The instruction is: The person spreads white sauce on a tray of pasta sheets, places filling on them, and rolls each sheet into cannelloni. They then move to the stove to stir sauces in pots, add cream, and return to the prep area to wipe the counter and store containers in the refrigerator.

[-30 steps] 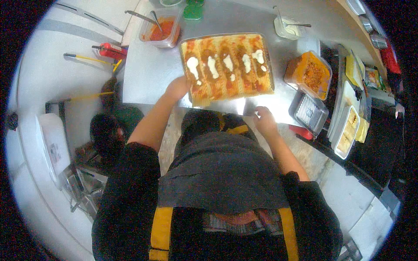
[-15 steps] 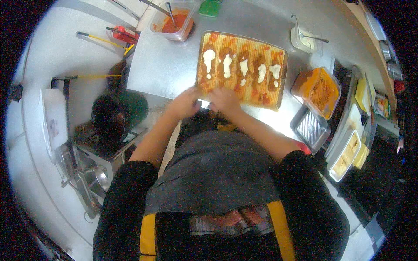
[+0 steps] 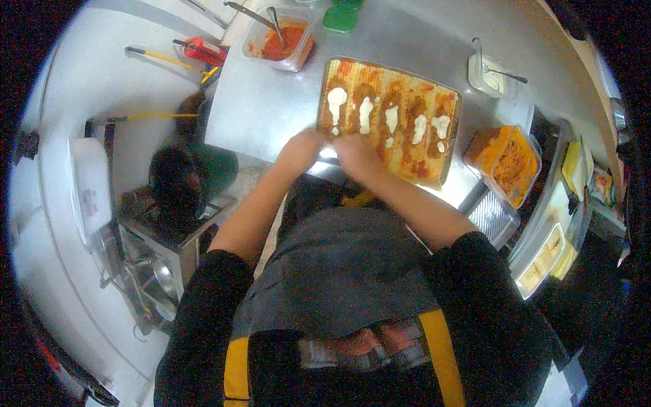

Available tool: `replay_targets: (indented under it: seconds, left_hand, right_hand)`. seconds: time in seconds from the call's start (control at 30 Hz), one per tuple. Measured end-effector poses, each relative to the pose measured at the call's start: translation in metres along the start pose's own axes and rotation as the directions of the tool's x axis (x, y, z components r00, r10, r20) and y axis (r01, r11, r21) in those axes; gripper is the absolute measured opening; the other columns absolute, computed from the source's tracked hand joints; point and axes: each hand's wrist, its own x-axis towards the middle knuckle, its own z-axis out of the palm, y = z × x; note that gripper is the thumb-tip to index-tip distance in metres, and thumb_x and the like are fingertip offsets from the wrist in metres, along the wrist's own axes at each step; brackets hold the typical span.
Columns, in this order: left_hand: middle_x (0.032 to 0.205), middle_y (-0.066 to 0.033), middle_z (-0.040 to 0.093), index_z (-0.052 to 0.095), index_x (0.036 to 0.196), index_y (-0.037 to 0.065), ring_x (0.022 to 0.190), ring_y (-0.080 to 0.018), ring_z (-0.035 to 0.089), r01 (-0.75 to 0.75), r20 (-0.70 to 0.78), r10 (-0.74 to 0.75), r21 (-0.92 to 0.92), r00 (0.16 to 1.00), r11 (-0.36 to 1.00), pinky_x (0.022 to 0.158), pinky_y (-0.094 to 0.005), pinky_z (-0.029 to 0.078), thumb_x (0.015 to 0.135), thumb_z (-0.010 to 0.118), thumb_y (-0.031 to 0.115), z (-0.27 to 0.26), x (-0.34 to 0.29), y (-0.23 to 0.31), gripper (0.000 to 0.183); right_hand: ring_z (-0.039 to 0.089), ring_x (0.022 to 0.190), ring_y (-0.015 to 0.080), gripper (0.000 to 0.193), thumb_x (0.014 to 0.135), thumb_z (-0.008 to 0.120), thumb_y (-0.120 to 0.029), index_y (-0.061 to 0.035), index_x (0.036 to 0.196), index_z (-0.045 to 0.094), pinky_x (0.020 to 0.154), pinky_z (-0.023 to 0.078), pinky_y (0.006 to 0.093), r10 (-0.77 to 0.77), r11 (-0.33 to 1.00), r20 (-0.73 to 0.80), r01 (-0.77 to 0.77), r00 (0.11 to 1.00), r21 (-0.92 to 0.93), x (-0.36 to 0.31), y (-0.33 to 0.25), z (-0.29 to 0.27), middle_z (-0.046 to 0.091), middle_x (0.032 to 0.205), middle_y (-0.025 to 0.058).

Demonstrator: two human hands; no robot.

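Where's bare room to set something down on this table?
Bare table: left of the pasta, in front of the red-sauce tub; behind the pasta, between green object and white-sauce tub. Crowded: right side, orange tub and ribbed container; near edge, left hand and right hand.

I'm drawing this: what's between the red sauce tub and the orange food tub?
In the head view, ridged yellow food with white dollops lies between the sauce tub and orange food tub.

We are in a kitchen, seemingly a professional one; we see a broad metal surface (image 3: pixel 271 102) with sauced pasta (image 3: pixel 405 115) and a tub of red sauce (image 3: pixel 298 63); we wear a dark apron (image 3: pixel 332 264); we spot a red fire extinguisher (image 3: pixel 202 50).
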Motion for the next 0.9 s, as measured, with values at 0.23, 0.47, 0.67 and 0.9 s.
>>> replay_targets:
  seconds: [0.23, 0.47, 0.67, 0.9]
  left_hand:
    - [0.091, -0.0203, 0.064, 0.064, 0.092, 0.005, 0.092, -0.039, 0.064, -0.033, 0.101, 0.023, 0.098, 0.995, 0.995, 0.082, -0.0478, 0.052, 0.085, 0.057, 0.011, -0.016, 0.096, -0.025, 0.012]
    - [0.113, -0.0224, 0.059, 0.062, 0.112, 0.004, 0.104, -0.0379, 0.061, 0.029, 0.04, -0.029, 0.009, 0.999, 1.0, 0.088, -0.046, 0.052, 0.091, 0.058, 0.015, -0.034, 0.091, -0.032, 0.024]
    - [0.134, -0.0223, 0.051, 0.049, 0.132, -0.001, 0.103, -0.0379, 0.061, -0.195, 0.09, 0.179, 0.205, 0.98, 0.959, 0.092, -0.0455, 0.052, 0.087, 0.06, 0.013, -0.017, 0.046, -0.021, 0.048]
    - [0.11, -0.0174, 0.058, 0.056, 0.11, -0.002, 0.094, -0.0321, 0.064, -0.105, 0.079, 0.085, 0.301, 0.993, 0.948, 0.081, -0.0438, 0.053, 0.088, 0.052, 0.009, 0.005, 0.063, -0.012, 0.025]
  right_hand:
    - [0.067, 0.084, 0.0375, 0.015, 0.083, 0.057, -0.012, -0.0022, 0.085, 0.067, 0.075, 0.055, 0.0499, 0.219, 0.973, -0.123, -0.226, 0.968, -0.044, 0.058, 0.033, -0.029, 0.067, 0.086, 0.0207]
    - [0.064, 0.094, 0.0369, 0.02, 0.085, 0.057, -0.013, -0.0037, 0.101, 0.064, 0.081, 0.053, 0.0486, 0.329, 0.936, -0.209, -0.348, 0.921, -0.061, 0.041, 0.024, -0.024, 0.063, 0.106, 0.0192]
    - [0.058, 0.107, 0.0324, 0.041, 0.086, 0.054, -0.013, -0.0028, 0.126, 0.057, 0.084, 0.052, 0.0428, 0.114, 0.953, -0.282, -0.185, 0.953, -0.238, 0.013, -0.01, -0.007, 0.056, 0.124, 0.0184]
    - [0.054, 0.113, 0.0307, 0.042, 0.087, 0.052, -0.012, 0.0051, 0.126, 0.054, 0.091, 0.051, 0.0406, 0.206, 0.942, -0.198, -0.249, 0.958, -0.225, 0.042, -0.002, 0.009, 0.053, 0.126, 0.0182]
